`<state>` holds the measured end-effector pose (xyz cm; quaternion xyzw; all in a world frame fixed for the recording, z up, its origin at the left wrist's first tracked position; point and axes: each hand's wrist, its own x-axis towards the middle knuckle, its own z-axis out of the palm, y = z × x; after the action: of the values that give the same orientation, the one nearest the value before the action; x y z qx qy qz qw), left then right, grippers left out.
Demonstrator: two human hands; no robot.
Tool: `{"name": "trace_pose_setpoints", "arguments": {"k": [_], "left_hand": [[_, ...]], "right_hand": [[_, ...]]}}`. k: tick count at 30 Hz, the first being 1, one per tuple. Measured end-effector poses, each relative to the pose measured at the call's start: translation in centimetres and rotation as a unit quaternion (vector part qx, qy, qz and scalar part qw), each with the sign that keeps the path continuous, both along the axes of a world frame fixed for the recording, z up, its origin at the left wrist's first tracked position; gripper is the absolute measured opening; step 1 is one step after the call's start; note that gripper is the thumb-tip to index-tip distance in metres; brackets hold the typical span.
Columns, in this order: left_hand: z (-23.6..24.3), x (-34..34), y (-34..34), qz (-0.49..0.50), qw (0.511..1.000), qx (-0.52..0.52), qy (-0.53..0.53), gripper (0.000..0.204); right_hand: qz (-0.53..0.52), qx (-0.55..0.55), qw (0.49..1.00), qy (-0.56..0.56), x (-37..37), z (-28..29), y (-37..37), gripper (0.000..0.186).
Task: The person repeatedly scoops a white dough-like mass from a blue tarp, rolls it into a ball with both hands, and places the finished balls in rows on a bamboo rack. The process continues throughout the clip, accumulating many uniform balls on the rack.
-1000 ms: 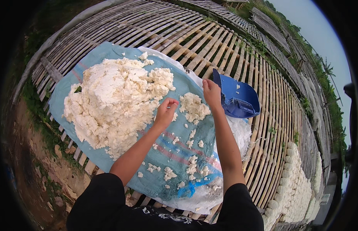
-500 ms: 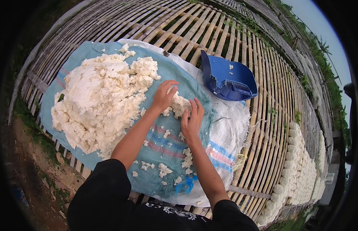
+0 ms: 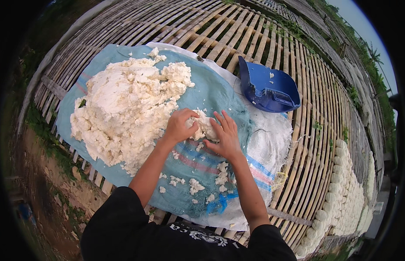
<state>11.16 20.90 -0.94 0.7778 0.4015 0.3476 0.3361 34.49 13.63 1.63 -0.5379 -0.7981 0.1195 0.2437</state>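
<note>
My left hand curls its fingers round the near-left side of a small lump of white crumbly stuff. On the lump's right side, my right hand touches it with fingers spread. Both hands are low over a teal woven sheet. Just left of them rises a large heap of the same white stuff. Loose crumbs are scattered nearer my body, beside some blue plastic shreds.
A blue plastic scoop lies at upper right. A white woven sack shows under the teal sheet. Everything rests on a bamboo-slat platform, with rows of pale rounded cakes at right. Further racks stretch behind; dirt ground lies at left.
My right hand has come down from beside the scoop to the small lump, fingers now spread. My left hand reached over to that lump, then drew slightly toward my body, curled on it.
</note>
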Motion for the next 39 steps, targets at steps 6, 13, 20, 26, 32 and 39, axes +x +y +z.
{"name": "trace_pose_setpoints", "arguments": {"k": [6,13,20,26,32,39], "left_hand": [[-0.3,0.5,0.3,-0.132,0.965,0.082,0.211,0.092],[-1.4,2.7,1.5,-0.078,0.974,0.143,0.156,0.084],[3.4,0.6,-1.5,-0.068,0.984,-0.163,0.009,0.087],[8.7,-0.2,-6.3,-0.019,0.724,-0.458,-0.516,0.074],[8.1,-0.8,-11.1,0.032,0.614,-0.543,-0.572,0.054],[7.5,-3.1,-14.7,0.043,0.595,-0.5,-0.628,0.052]], "right_hand": [[0.045,-0.039,0.996,-0.063,-0.6,0.1,2.2,0.102],[-0.074,-0.1,0.992,0.001,-2.0,-1.4,3.5,0.091],[-0.019,-0.24,0.923,0.299,-1.5,6.5,2.3,0.073],[-0.015,-0.144,0.906,0.398,-5.8,12.2,-0.8,0.073],[-0.005,-0.074,0.997,0.009,-6.8,12.8,-5.3,0.074],[-0.038,0.077,0.97,0.226,-7.9,10.6,-8.1,0.067]]}}
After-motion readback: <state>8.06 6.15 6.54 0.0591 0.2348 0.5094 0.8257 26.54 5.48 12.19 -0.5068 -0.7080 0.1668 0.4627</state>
